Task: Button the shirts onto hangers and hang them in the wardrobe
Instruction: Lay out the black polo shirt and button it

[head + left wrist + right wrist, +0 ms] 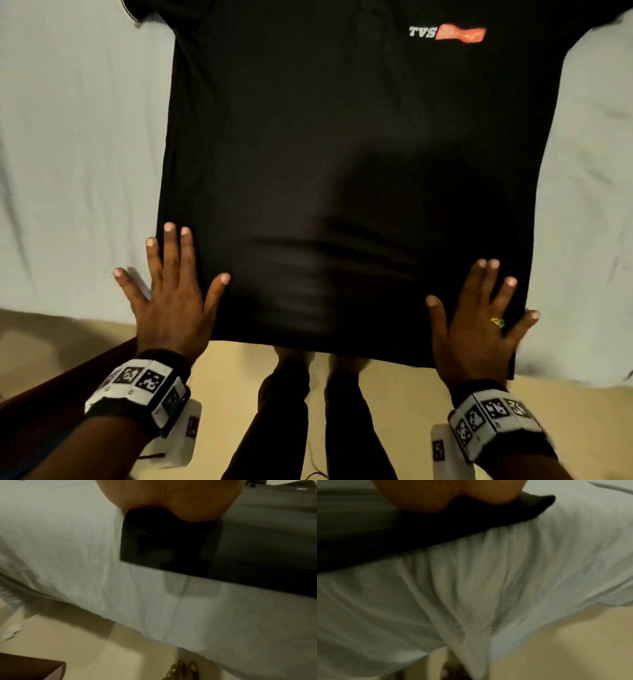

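Pale sheet [75, 144] covers a bed that fills most of the head view, with tan floor [239, 377] along the near edge. On the sheet lies a black shirt [342, 154], spread flat with its hem towards the person and its sleeves reaching out at the far left and far right. A small logo [447, 33] in white letters and an orange patch sits on the chest, far right of centre.

The left hand [171, 301] rests palm down at the near left corner of the shirt, fingers straight and spread; the thumb and inner fingers lie on the cloth, the outer fingers on the sheet just beside it. The right hand [479, 322] lies flat on the near right corner in the same way, fingers splayed, a ring [498, 322] on one finger. Neither hand grips anything.

Both wrists carry bands with black-and-white markers [144, 380]. Between the arms, the person's dark trouser legs [284, 411] stand on the floor. The wrist views are blurred, showing only the palm heels on the shirt's edge above the hanging sheet.
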